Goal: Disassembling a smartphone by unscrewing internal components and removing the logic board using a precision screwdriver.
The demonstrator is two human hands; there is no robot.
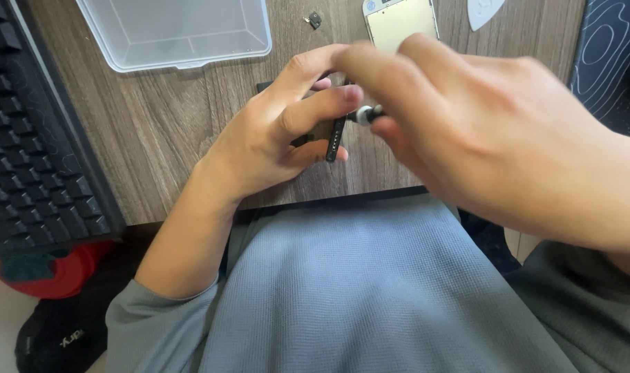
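Left hand grips a thin dark phone edge-on; right hand pinches a silver-tipped screwdriver.

wooden desk, clear tray, keyboard

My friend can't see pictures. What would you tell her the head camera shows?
Two bare hands work over a wooden desk: the left hand grips a small dark flat part on edge, and the right hand, blurred, holds a slim metal-tipped tool against it. Behind lie a clear plastic tray, a pale phone frame and a black keyboard.
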